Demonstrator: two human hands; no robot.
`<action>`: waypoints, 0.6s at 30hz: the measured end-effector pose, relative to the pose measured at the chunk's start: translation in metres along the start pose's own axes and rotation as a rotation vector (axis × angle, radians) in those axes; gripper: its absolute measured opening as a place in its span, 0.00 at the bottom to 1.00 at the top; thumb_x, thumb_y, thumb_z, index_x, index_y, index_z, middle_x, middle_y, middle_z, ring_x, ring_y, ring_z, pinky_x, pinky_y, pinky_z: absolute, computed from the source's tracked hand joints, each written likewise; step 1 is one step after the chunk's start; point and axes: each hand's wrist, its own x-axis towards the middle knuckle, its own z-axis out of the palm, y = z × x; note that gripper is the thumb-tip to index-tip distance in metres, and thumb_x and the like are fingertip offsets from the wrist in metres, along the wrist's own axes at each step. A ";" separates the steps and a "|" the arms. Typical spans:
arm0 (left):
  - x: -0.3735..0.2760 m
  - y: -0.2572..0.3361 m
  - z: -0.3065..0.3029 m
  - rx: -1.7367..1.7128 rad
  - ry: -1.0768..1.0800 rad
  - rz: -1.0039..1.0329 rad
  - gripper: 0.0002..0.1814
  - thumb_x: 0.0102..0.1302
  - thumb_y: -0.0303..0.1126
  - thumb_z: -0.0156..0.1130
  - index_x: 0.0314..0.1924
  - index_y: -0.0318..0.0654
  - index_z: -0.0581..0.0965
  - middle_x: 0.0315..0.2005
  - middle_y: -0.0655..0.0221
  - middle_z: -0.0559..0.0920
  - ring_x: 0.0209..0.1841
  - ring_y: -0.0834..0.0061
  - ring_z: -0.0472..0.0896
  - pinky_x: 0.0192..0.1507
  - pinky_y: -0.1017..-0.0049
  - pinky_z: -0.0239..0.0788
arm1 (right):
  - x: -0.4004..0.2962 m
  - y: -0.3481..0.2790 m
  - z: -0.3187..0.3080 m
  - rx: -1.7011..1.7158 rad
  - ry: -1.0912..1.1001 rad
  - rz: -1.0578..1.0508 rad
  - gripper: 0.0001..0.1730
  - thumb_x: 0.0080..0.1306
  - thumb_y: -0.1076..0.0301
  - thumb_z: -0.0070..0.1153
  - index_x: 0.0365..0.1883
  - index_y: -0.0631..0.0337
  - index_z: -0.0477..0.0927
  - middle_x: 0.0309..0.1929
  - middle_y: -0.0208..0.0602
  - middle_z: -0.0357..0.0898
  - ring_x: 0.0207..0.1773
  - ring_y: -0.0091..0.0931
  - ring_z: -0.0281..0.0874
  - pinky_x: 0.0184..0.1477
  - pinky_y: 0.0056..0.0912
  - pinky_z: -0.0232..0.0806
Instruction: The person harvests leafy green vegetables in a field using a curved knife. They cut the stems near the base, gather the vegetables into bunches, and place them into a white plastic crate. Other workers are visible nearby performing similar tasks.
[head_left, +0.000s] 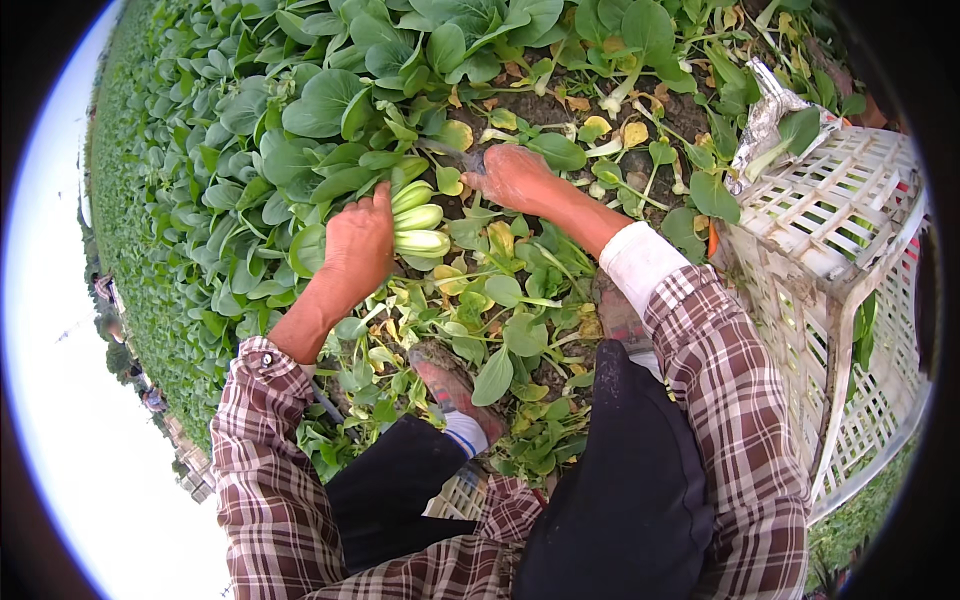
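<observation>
My left hand (354, 238) is closed around several cut bok choy heads (418, 218), their pale green bases side by side and pointing right. Their leaves run back under my fingers into the standing bok choy (322, 105). To the right, my right hand (513, 177) grips a knife (448, 149), low over the soil. Its grey blade points left, and the tip reaches in among the plant stems just above the held heads. My fist hides most of the handle.
A white plastic crate (799, 300) stands close by my right arm, with greens visible through its slats. A crumpled silvery sheet (772, 112) lies at its upper edge. Loose and yellowed leaves (525, 334) litter the ground around my shoe (457, 390). Distant people are at the far left.
</observation>
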 end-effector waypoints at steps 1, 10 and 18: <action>-0.001 -0.003 0.003 -0.019 0.028 0.000 0.42 0.49 0.25 0.68 0.66 0.27 0.64 0.42 0.55 0.82 0.46 0.61 0.82 0.48 0.70 0.75 | 0.004 0.002 0.000 -0.018 0.002 -0.010 0.26 0.67 0.48 0.58 0.34 0.69 0.81 0.40 0.56 0.82 0.46 0.50 0.80 0.48 0.51 0.71; -0.003 -0.031 0.016 -0.199 0.099 0.004 0.38 0.50 0.21 0.62 0.66 0.35 0.66 0.42 0.57 0.82 0.46 0.57 0.82 0.49 0.65 0.74 | 0.035 0.012 0.004 -0.098 -0.145 -0.070 0.28 0.67 0.48 0.58 0.35 0.71 0.81 0.34 0.51 0.84 0.37 0.44 0.84 0.46 0.48 0.73; 0.002 -0.039 0.011 -0.258 0.181 0.029 0.47 0.50 0.21 0.59 0.73 0.34 0.54 0.39 0.50 0.83 0.41 0.52 0.82 0.45 0.61 0.75 | 0.035 -0.003 -0.008 0.057 -0.300 0.084 0.22 0.67 0.56 0.57 0.30 0.73 0.80 0.26 0.46 0.83 0.20 0.36 0.81 0.29 0.42 0.74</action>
